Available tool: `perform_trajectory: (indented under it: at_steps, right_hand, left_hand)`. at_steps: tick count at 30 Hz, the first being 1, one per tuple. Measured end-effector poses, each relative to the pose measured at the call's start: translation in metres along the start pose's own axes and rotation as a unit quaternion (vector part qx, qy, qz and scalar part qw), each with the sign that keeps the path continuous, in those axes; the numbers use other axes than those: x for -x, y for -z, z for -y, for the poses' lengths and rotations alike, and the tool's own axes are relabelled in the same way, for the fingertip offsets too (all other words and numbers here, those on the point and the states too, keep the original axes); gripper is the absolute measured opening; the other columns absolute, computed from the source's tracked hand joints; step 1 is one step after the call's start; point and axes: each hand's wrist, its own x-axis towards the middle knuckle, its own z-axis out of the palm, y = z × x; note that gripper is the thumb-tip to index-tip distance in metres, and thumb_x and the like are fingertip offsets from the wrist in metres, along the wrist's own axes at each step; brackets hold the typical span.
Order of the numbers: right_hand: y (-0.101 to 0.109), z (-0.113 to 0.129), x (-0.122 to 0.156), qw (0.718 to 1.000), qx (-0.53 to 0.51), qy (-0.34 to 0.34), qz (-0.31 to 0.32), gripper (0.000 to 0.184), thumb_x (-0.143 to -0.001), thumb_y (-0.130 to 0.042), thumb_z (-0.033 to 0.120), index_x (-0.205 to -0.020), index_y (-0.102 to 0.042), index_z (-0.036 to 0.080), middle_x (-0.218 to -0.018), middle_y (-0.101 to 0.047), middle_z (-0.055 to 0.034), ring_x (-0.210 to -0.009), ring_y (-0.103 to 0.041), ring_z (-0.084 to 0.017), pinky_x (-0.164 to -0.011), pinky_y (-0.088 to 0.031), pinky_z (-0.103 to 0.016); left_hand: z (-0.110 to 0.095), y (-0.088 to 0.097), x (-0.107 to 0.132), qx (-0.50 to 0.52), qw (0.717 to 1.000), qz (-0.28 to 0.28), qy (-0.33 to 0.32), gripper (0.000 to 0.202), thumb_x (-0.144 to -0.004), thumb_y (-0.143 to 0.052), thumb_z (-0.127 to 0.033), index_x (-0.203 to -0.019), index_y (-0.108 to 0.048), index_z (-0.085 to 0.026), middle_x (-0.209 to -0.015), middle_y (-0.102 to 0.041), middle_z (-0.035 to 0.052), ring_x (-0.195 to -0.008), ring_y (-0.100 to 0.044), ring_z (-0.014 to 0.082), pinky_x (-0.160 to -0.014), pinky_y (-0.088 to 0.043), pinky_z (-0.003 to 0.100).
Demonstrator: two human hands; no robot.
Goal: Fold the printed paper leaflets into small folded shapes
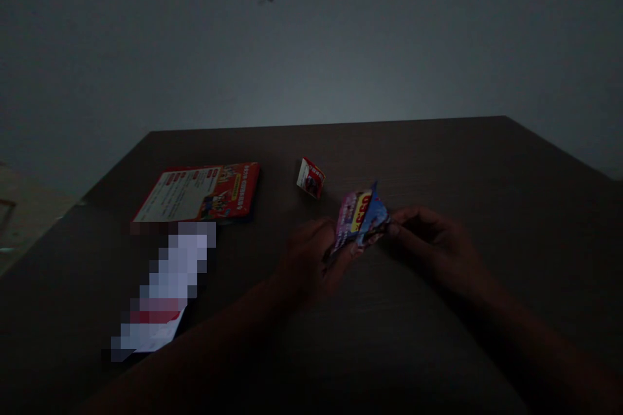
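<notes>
Over the dark table, a small printed foil packet [359, 215] in pink, blue and yellow is held between my two hands. My left hand [311, 256] is closed around its lower left side, thumb along the bottom edge. At the packet's right corner, the fingers of my right hand [438, 243] pinch together. Whether the packet is torn open I cannot tell in this dim light. Just beyond my left hand lies a small folded red-and-white paper [311, 178], its edges lifted off the table.
A flat red-and-white printed booklet or box [199, 194] lies at the left of the table [413, 149]. Nearer me is a lit phone [163, 292] with a blurred-out screen. Behind the table stands a pale wall [370, 45] with a greyish patch high up.
</notes>
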Motion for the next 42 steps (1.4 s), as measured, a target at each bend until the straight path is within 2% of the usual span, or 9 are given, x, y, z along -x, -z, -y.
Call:
perform_trajectory:
  at_steps: [6,10,12,15,20,25,28,32,42]
  right_hand:
    - [0.003,-0.002,-0.003,0.994,-0.097,-0.038,-0.033,0.021,-0.078,-0.068,0.039,-0.09,-0.066,0.021,-0.087,-0.07,-0.0042,-0.079,-0.064,-0.019,-0.071,-0.05,-0.031]
    - [0.005,-0.004,-0.004,0.987,-0.131,-0.066,-0.067,0.022,-0.075,-0.071,0.037,-0.09,-0.068,0.022,-0.086,-0.071,-0.0027,-0.077,-0.065,-0.018,-0.068,-0.05,-0.028]
    - [0.005,-0.005,-0.005,0.985,-0.139,-0.08,-0.065,0.022,-0.075,-0.071,0.037,-0.091,-0.069,0.021,-0.088,-0.071,-0.0031,-0.076,-0.065,-0.017,-0.067,-0.05,-0.027]
    - [0.004,-0.007,-0.005,0.983,-0.146,-0.098,-0.052,0.025,-0.075,-0.071,0.039,-0.092,-0.069,0.021,-0.089,-0.072,-0.0039,-0.074,-0.066,-0.017,-0.066,-0.05,-0.028]
    - [0.003,-0.008,-0.006,0.991,-0.096,-0.088,-0.027,0.028,-0.071,-0.074,0.039,-0.09,-0.07,0.02,-0.08,-0.071,-0.0018,-0.068,-0.064,-0.015,-0.063,-0.05,-0.026]
    - [0.0,-0.011,-0.008,0.998,0.036,-0.048,0.009,0.031,-0.076,-0.067,0.043,-0.095,-0.067,0.019,-0.075,-0.07,-0.0021,-0.067,-0.065,-0.017,-0.066,-0.052,-0.03]
    - [-0.002,-0.014,-0.008,0.988,0.145,0.03,0.04,0.029,-0.081,-0.062,0.039,-0.103,-0.066,0.019,-0.091,-0.071,-0.0062,-0.085,-0.066,-0.022,-0.079,-0.051,-0.037]
    - [-0.003,-0.012,-0.007,0.962,0.231,0.124,0.078,0.03,-0.082,-0.062,0.031,-0.11,-0.065,0.02,-0.117,-0.062,-0.0092,-0.111,-0.055,-0.025,-0.097,-0.042,-0.042]
    - [-0.002,0.0,-0.001,0.943,0.214,0.177,0.183,0.025,-0.08,-0.066,0.034,-0.101,-0.065,0.021,-0.102,-0.066,-0.0058,-0.094,-0.061,-0.019,-0.082,-0.049,-0.034]
  left_hand:
    - [-0.001,0.005,-0.001,-0.011,0.998,-0.046,0.047,0.014,-0.089,-0.044,-0.02,-0.099,-0.053,-0.017,-0.089,-0.062,0.0047,-0.082,-0.058,0.0156,-0.075,-0.047,0.03]
    - [0.004,0.006,-0.003,-0.038,0.991,-0.127,0.012,0.027,-0.083,-0.047,-0.01,-0.109,-0.047,-0.017,-0.106,-0.054,0.0084,-0.099,-0.054,0.0194,-0.083,-0.047,0.034]
    - [0.005,0.006,-0.004,-0.08,0.988,-0.129,-0.024,0.034,-0.08,-0.049,-0.008,-0.112,-0.045,-0.018,-0.109,-0.051,0.0099,-0.103,-0.051,0.0217,-0.085,-0.046,0.037]
    - [0.002,0.007,-0.004,-0.147,0.984,-0.063,-0.08,0.035,-0.078,-0.051,-0.005,-0.112,-0.049,-0.017,-0.113,-0.05,0.0118,-0.106,-0.049,0.0243,-0.09,-0.043,0.041]
    - [-0.007,0.008,-0.006,-0.18,0.966,0.097,-0.158,0.033,-0.082,-0.05,-0.015,-0.114,-0.055,-0.016,-0.123,-0.051,0.0138,-0.112,-0.047,0.0286,-0.092,-0.038,0.045]
    - [-0.008,0.009,-0.007,-0.169,0.952,0.204,-0.155,0.032,-0.086,-0.047,-0.02,-0.117,-0.053,-0.015,-0.125,-0.053,0.0117,-0.113,-0.046,0.027,-0.092,-0.037,0.042]
    - [-0.008,0.008,-0.007,-0.169,0.942,0.252,-0.148,0.027,-0.088,-0.045,-0.023,-0.113,-0.055,-0.015,-0.116,-0.057,0.0099,-0.107,-0.049,0.0249,-0.089,-0.038,0.04]
    - [-0.007,0.007,-0.006,-0.172,0.938,0.272,-0.128,0.025,-0.089,-0.046,-0.028,-0.107,-0.057,-0.015,-0.111,-0.058,0.0096,-0.102,-0.05,0.0243,-0.086,-0.04,0.038]
    - [-0.006,0.006,-0.007,-0.186,0.942,0.258,-0.11,0.024,-0.088,-0.046,-0.03,-0.1,-0.059,-0.014,-0.105,-0.058,0.0103,-0.098,-0.05,0.0244,-0.08,-0.041,0.038]
